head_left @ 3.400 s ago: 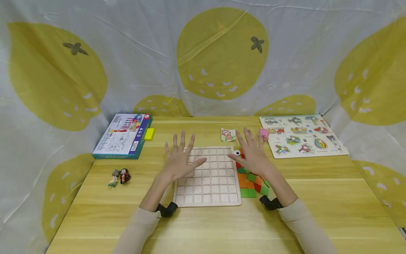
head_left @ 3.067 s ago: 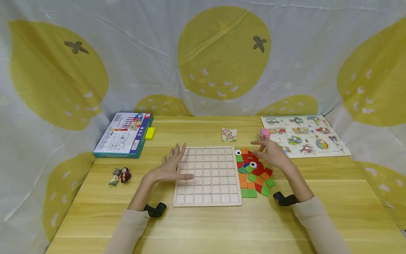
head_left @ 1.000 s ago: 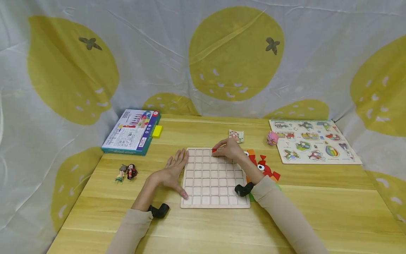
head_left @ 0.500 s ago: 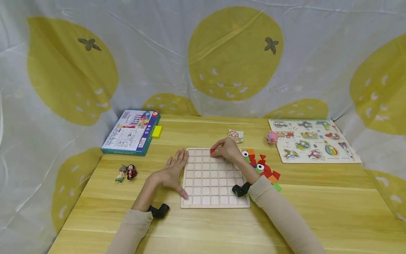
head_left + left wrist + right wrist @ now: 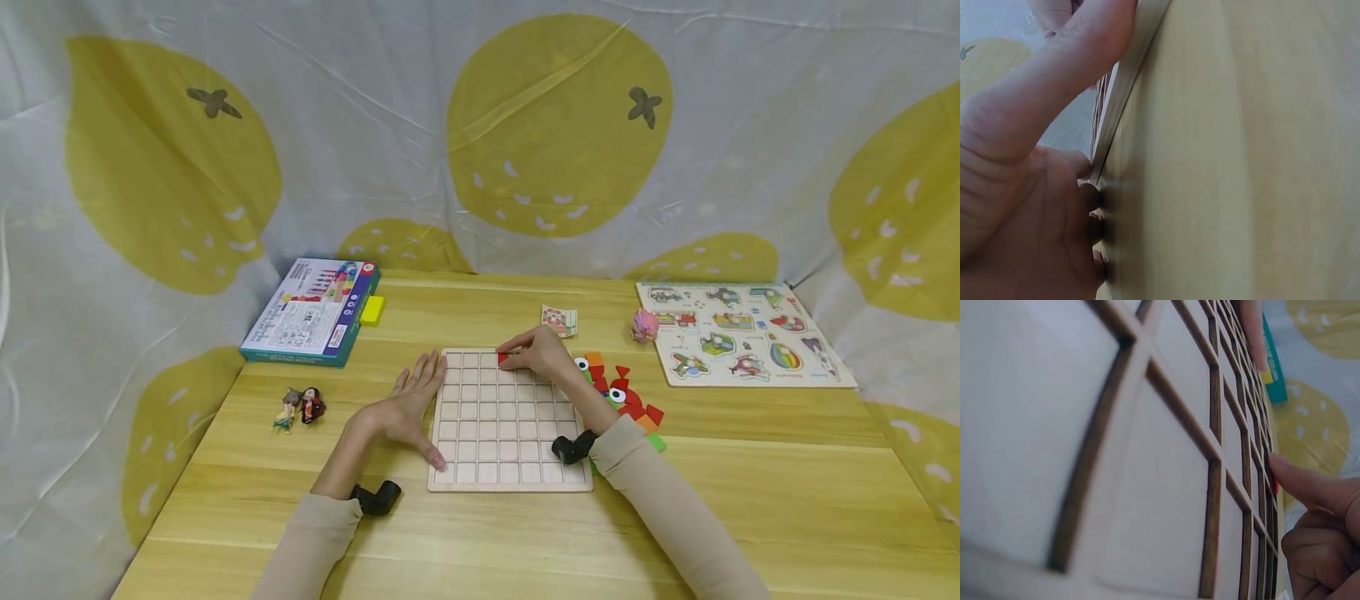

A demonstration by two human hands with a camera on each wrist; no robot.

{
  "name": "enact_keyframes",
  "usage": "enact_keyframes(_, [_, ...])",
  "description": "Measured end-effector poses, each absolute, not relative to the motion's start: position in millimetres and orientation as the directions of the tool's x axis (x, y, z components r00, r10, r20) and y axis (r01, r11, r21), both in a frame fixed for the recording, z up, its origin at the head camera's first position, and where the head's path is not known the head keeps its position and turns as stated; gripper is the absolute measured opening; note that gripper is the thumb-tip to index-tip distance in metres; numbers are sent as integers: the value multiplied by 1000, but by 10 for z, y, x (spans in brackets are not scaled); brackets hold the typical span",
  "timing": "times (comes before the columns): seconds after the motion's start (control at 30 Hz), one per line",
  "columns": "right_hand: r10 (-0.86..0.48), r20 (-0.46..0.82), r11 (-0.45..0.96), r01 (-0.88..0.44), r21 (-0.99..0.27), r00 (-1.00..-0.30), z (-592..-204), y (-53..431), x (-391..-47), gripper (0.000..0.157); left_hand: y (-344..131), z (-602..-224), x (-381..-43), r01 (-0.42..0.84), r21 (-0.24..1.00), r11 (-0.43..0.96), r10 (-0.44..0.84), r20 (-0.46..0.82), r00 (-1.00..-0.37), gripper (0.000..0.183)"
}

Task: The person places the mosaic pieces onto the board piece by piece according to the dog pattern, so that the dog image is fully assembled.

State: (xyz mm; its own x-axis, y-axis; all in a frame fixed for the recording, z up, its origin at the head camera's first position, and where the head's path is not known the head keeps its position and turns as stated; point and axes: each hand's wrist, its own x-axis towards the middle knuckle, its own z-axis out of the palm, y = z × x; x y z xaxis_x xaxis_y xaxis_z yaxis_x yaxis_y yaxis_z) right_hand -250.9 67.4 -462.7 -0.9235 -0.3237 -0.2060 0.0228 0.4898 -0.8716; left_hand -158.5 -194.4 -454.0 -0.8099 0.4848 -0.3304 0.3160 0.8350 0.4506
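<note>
A wooden grid board [image 5: 498, 431] with square cells lies on the table in the head view. My left hand [image 5: 405, 414] rests along its left edge, fingers extended beside it and thumb on the near left corner. In the left wrist view the thumb [image 5: 1066, 69] touches the board's edge. With thumb and fingers, my right hand [image 5: 542, 352] pinches a small red tile [image 5: 502, 359] in the far row of cells; the hand hides part of that tile. Loose red, green and orange tiles [image 5: 633, 404] lie right of the board, partly behind my right forearm.
A small patterned card [image 5: 559, 321] lies beyond the board. Further right are a pink figure [image 5: 644, 326] and a picture puzzle board [image 5: 750, 337]. To the left are a boxed game [image 5: 311, 310], a yellow block [image 5: 372, 311] and two small dolls [image 5: 302, 408].
Both hands were spread over the board and tiles. My right hand reached to the tiles, then brought a red tile to the far row; my left settled at the left edge. Little moved lately.
</note>
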Motion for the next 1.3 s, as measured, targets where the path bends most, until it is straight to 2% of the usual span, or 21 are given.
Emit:
enact_keyframes(0.2, [-377, -182, 497, -33, -867, -908, -4434, 910, -2476, 32, -1921, -4538, -1609, 327, 446, 834, 494, -336, -802, 155])
enact_keyframes(0.37, [-333, -162, 550, -52, -834, -929, -4253, 1486, -2374, 33, -1911, -4526, -1607, 321, 451, 832, 492, -337, -803, 156])
enact_keyframes(0.57, [-267, -180, 654, -41, -755, -947, -4312, 2070, -2267, 29, -1983, -4515, -1572, 300, 447, 843, 472, -344, -812, 157])
enact_keyframes(0.7, [-254, -190, 663, -27, -749, -948, -4437, 2109, -2315, 28, -2041, -4477, -1549, 281, 451, 847, 456, -344, -821, 157])
enact_keyframes(0.87, [-192, -255, 604, 91, -792, -948, -4545, 1996, -2428, 30, -2013, -4495, -1560, 310, 454, 836, 481, -330, -812, 156])
enact_keyframes(1.0, [-109, -292, 610, 168, -775, -950, -4588, 1980, -2453, 27, -1945, -4525, -1582, 330, 444, 833, 496, -335, -801, 156])
enact_keyframes(1.3, [-29, -200, 682, 127, -720, -979, -4590, 2144, -2297, 25, -1915, -4530, -1591, 310, 438, 844, 479, -355, -803, 158])
